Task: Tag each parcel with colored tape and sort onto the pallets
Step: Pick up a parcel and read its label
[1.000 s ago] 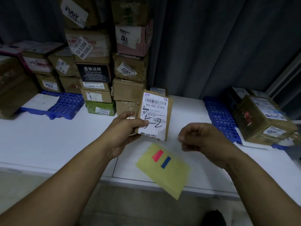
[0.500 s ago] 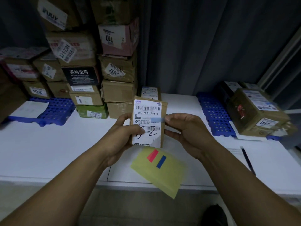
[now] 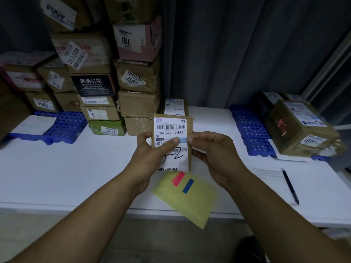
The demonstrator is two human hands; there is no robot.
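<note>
A small brown parcel (image 3: 171, 130) with a white shipping label stands upright over the white table (image 3: 76, 168). My left hand (image 3: 150, 154) grips its left side, thumb lying across the label. My right hand (image 3: 210, 149) holds the right edge, and its fingertips press a pale blue strip of tape (image 3: 183, 139) onto the label. Below the parcel lies a yellow sheet (image 3: 191, 198) carrying a red tape piece (image 3: 178, 178) and a blue tape piece (image 3: 188, 186).
Cardboard parcels (image 3: 91, 73) are stacked at the back left, some on a blue pallet (image 3: 64, 126). Another labelled parcel (image 3: 174, 107) stands behind the held one. A second blue pallet (image 3: 250, 130) at the right carries boxes (image 3: 300, 126). A pen (image 3: 289, 185) and paper (image 3: 267, 173) lie near the right front.
My right hand came in from the right with the pale blue tape and now presses it on the label. My left thumb has slid over the label beside it.
</note>
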